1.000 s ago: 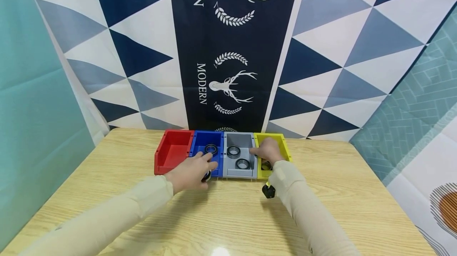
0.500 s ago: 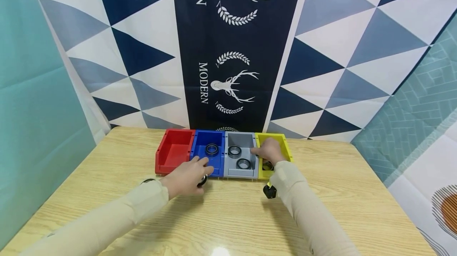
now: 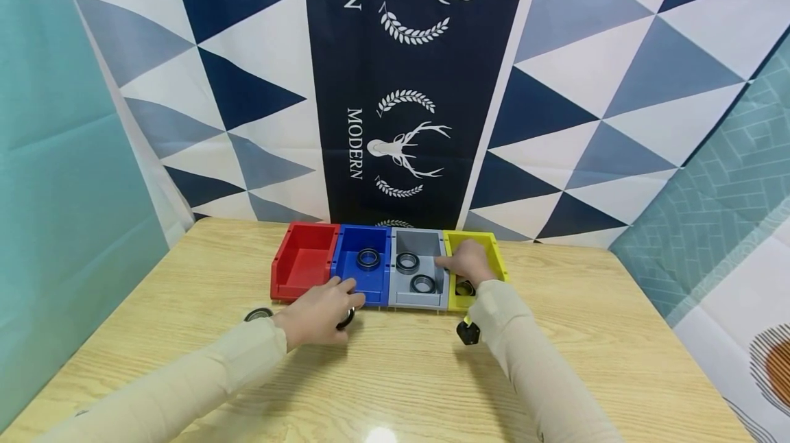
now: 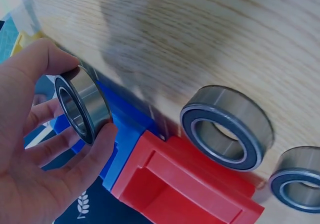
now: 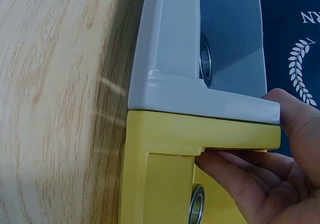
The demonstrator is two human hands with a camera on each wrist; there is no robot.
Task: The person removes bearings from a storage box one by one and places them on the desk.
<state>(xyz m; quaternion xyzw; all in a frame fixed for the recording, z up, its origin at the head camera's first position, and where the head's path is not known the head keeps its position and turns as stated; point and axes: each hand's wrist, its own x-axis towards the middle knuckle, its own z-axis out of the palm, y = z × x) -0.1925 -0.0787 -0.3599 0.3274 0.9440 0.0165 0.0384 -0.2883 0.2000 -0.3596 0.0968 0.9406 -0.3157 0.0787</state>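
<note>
Patterned cloth with blue, grey and white triangles (image 3: 345, 79) hangs behind a pale wood-grain table (image 3: 401, 388). Side by side near its far edge stand an open red plastic bin (image 3: 305, 258), a blue plastic bin (image 3: 364, 236), a grey plastic bin (image 3: 416, 241) and a yellow plastic bin (image 5: 160, 129).

The left hand (image 3: 318, 310) holds a steel ring bearing with black-sealed faces (image 4: 95, 96), tilted, in front of the blue bin; its fingers are narrowed onto the outer rim. The right hand (image 3: 472, 261) pinches the adjoining walls of the grey and yellow bins, thumb on the grey side, fingers on the yellow.

One dark ring bearing (image 3: 359, 259) lies in the blue bin, two more in the grey, and at least one in the yellow (the hand and sleeve cover part of it). Two loose steel bearings (image 4: 240, 109) rest on the table near the red bin.

For good handling, I'd grip the smooth outer rim, leaving the bore free, raise the ring above any front lip before crossing it, level it, and release low. A light, steady right-hand pinch should stop the bins sliding.
</note>
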